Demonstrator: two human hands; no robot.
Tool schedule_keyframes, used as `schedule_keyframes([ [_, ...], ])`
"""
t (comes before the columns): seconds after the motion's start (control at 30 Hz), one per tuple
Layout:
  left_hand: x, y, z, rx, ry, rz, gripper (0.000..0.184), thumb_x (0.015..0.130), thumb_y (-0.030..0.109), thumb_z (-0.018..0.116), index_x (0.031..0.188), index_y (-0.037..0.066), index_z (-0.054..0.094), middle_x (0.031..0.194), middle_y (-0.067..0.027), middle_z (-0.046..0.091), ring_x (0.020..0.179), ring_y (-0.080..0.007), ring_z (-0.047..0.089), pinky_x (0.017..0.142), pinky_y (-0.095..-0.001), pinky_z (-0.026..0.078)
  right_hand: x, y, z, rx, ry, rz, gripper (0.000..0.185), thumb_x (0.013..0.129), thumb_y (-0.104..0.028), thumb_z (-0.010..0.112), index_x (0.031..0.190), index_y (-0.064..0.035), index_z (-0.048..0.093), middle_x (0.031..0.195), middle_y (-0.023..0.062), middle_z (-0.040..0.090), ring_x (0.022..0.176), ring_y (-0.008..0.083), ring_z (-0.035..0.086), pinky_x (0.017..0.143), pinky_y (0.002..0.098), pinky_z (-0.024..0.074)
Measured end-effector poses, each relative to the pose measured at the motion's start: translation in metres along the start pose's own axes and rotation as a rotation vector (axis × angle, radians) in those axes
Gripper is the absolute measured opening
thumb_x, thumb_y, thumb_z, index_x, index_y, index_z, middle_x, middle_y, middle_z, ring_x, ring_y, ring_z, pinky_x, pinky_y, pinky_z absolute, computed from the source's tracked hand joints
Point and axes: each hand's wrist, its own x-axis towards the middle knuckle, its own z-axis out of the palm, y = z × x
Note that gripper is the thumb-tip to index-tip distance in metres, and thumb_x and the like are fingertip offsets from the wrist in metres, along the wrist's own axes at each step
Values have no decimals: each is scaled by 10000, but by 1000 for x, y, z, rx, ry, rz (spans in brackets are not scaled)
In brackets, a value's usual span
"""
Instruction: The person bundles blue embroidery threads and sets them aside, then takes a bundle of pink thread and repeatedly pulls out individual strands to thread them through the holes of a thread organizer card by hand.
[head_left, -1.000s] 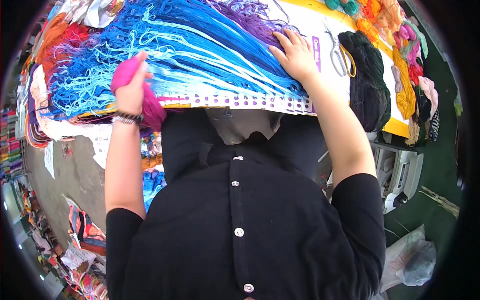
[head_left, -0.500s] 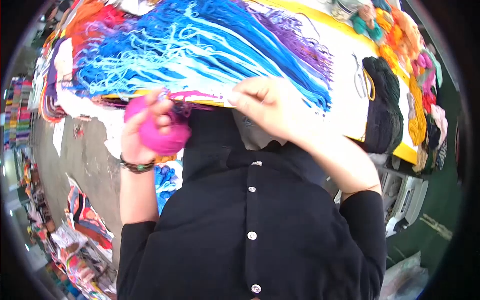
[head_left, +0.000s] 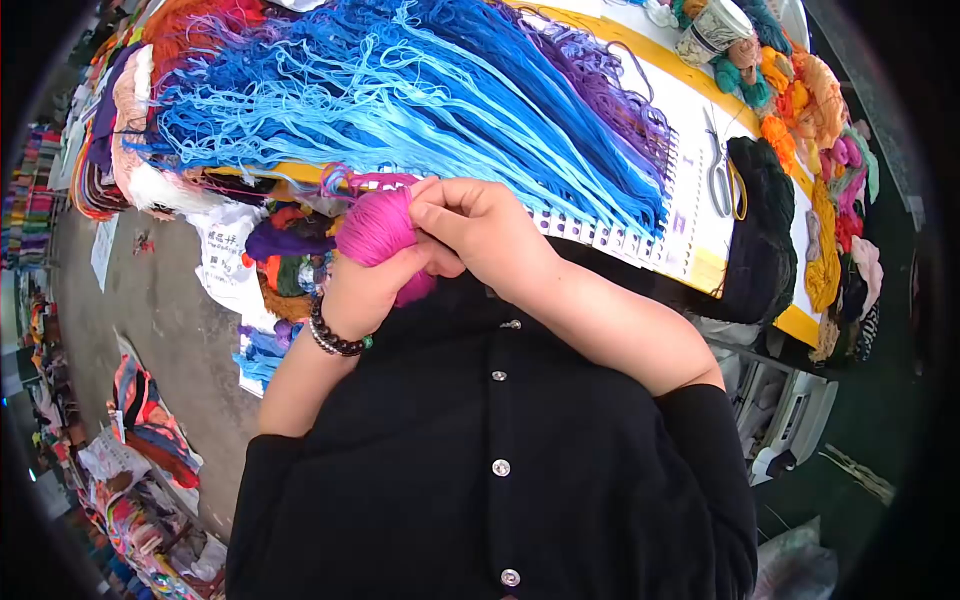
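A bright pink ball of yarn is in front of my chest, at the table's near edge. My left hand holds it from below, with the fingers curled round its lower right side. At the ball's upper right, my right hand is closed in a pinch on the pink yarn; the exact strand between thumb and fingers is hidden. Loose pink strands lie at the table edge just beyond the ball. Behind both hands spreads a wide bundle of blue yarn strands, light to dark, and past it purple strands.
Scissors lie on the right of the table beside a black yarn skein. Orange and yellow skeins and a patterned cup stand farther right. Bags of coloured yarn are below the table edge on the left.
My hands were apart and have come together at the pink ball. The left hand moved right with the ball; the right moved left and down onto its yarn.
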Motion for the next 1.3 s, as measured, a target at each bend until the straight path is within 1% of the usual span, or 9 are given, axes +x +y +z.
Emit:
schedule_keyframes([
  [0.17, 0, -4, -15, -136, -60, -43, 476, 850, 60, 566, 1318, 36, 480, 966, -87, 651, 594, -79, 578, 529, -194, 465, -7, -6, -1, 8, -34, -167, 145, 946, -85, 504, 905, 35, 575, 750, 50, 592, 644, 100, 564, 579, 247, 462],
  [0.53, 6, 0, -5, -252, 103, -47, 337, 903, 106, 523, 1225, 8, 548, 925, -132, 673, 575, -101, 601, 509, -203, 480, -6, 6, -6, 10, 54, -283, 131, 949, -75, 497, 939, 36, 566, 886, 75, 625, 765, 136, 640, 698, 243, 504],
  [0.77, 3, -18, -35, -604, 21, 50, 382, 900, 119, 527, 1262, 1, 497, 1128, -180, 618, 1007, -278, 609, 927, -392, 452, -31, -38, -54, 512, -95, -292, 218, 872, -129, 555, 1030, 21, 563, 1160, 170, 585, 998, 223, 587, 929, 329, 415],
  [0.87, -5, -11, -91, -820, -26, 172, 445, 906, 135, 528, 1339, 83, 441, 1288, -123, 533, 1114, -255, 566, 1058, -446, 359, -90, -99, -125, 585, -107, -469, 82, 913, -84, 504, 951, -12, 507, 692, -33, 370, 572, 66, 352, 510, 201, 322],
  [1.0, -27, 1, -170, -848, -9, 375, 427, 960, 120, 386, 1387, 143, 394, 1428, -111, 396, 1264, -246, 445, 1072, -451, 333, -154, -140, -258, -676, 1261, -817, 268, 878, -197, 633, 1040, 15, 661, 802, 20, 624, 634, 32, 512, 535, 175, 379],
  [1.07, -31, -1, -171, -759, 36, 414, 460, 946, 101, 405, 1402, 144, 372, 1487, -152, 274, 1300, -286, 390, 1070, -452, 338, -161, -141, -257, -1192, 1639, -642, 265, 870, -227, 647, 1031, -19, 679, 839, 24, 663, 696, 43, 564, 598, 191, 436],
  [1.1, -27, -2, -160, -793, -12, 341, 475, 938, 94, 422, 1407, 140, 361, 1491, -168, 250, 1276, -282, 413, 1046, -437, 370, -148, -130, -260, -1227, 1447, -827, 254, 882, -239, 630, 1045, -53, 685, 883, 29, 692, 753, 68, 607, 662, 212, 473],
  [1.2, -5, -9, -103, -874, -187, 70, 530, 921, 86, 461, 1426, 116, 304, 1490, -192, 239, 980, -162, 549, 798, -300, 503, -80, -71, -162, -1039, 843, -431, 224, 866, -160, 630, 1030, -19, 685, 938, 66, 683, 793, 99, 607, 723, 248, 478],
  [1.3, 20, -19, -62, -520, -4, -327, 424, 933, 147, 497, 1330, 23, 418, 1220, -124, 588, 712, -67, 574, 619, -184, 472, -26, -16, -98, -975, 287, -292, 186, 851, -159, 597, 947, -33, 694, 815, 122, 684, 751, 155, 646, 711, 283, 490],
])
